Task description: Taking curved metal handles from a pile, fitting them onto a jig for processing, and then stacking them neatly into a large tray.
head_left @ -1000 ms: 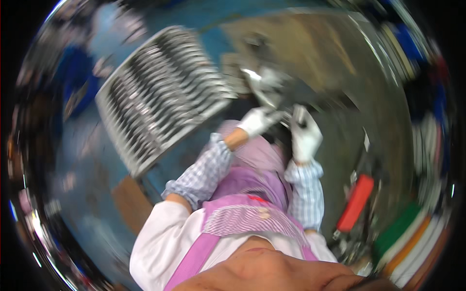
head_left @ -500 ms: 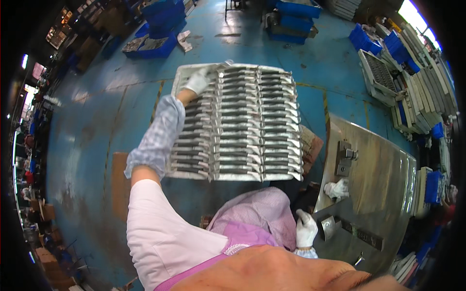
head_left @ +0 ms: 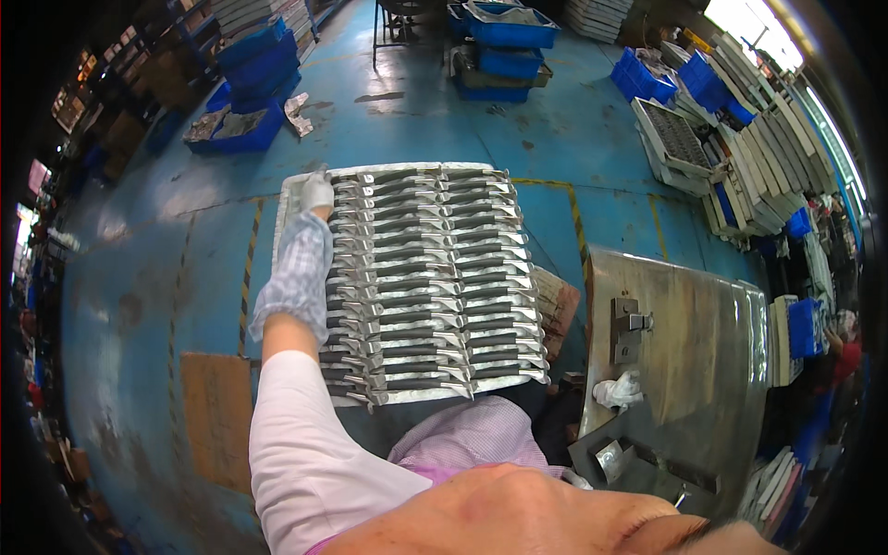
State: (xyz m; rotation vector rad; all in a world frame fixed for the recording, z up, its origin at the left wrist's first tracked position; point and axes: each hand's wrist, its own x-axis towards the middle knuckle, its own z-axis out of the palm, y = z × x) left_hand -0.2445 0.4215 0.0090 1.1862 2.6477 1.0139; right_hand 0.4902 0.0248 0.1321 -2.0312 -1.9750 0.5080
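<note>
A pale tray in front of me holds three columns of slim metal pieces with dark middles and shiny ends, laid crosswise in close rows. My left hand, in a white glove, is at the tray's far left corner, beside the far end of the left column. Its fingers look bunched together; what is in them, if anything, is hidden. Of my right hand only a sliver of white glove shows, low down near the metal-topped table, and its fingers are out of sight.
On the table are a metal block fixture, a crumpled white cloth and a dark flat bar. Cardboard lies left of the tray. Blue crates stand farther off, and stacked pale trays at the right.
My left hand has moved from above the far end of the left column to the tray's far left corner. My right hand has mostly gone out of sight. The view has shifted.
</note>
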